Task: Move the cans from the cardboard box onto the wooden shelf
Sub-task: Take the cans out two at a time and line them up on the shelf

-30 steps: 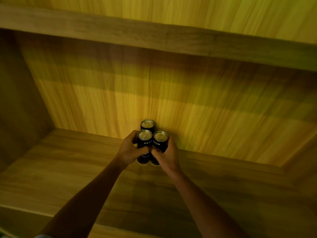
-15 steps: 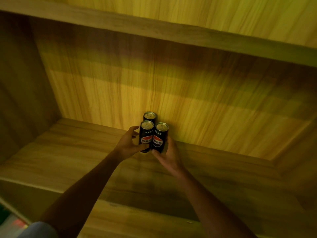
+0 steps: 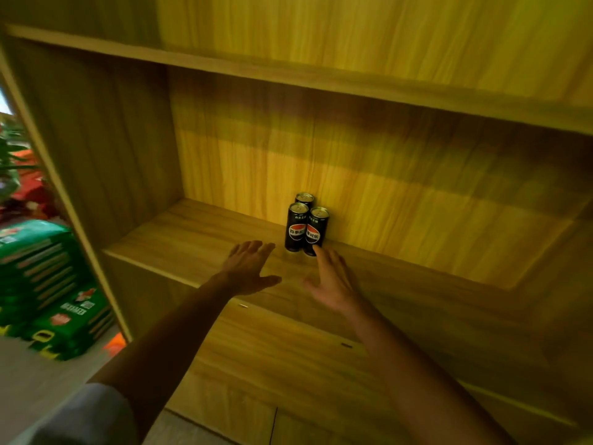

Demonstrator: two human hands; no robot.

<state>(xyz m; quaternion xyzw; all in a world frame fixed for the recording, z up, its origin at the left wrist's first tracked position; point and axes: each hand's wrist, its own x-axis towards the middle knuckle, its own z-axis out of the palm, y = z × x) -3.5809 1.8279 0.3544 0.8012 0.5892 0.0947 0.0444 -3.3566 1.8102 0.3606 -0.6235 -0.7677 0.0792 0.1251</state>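
Three black cans stand upright in a tight cluster on the wooden shelf, close to its back wall: a front left can, a front right can and a rear can mostly hidden behind them. My left hand hovers open just left of and in front of the cans, fingers spread, not touching. My right hand is open too, its fingertip right at the base of the front right can. The cardboard box is out of view.
The shelf board above hangs low over the cans. The cabinet's left side wall bounds the compartment. Outside it, green packages are stacked on the floor at the left.
Both hands have let go of the two front cans and pulled back toward me. The cans stay standing on the shelf. My head has moved back, showing more of the cabinet.
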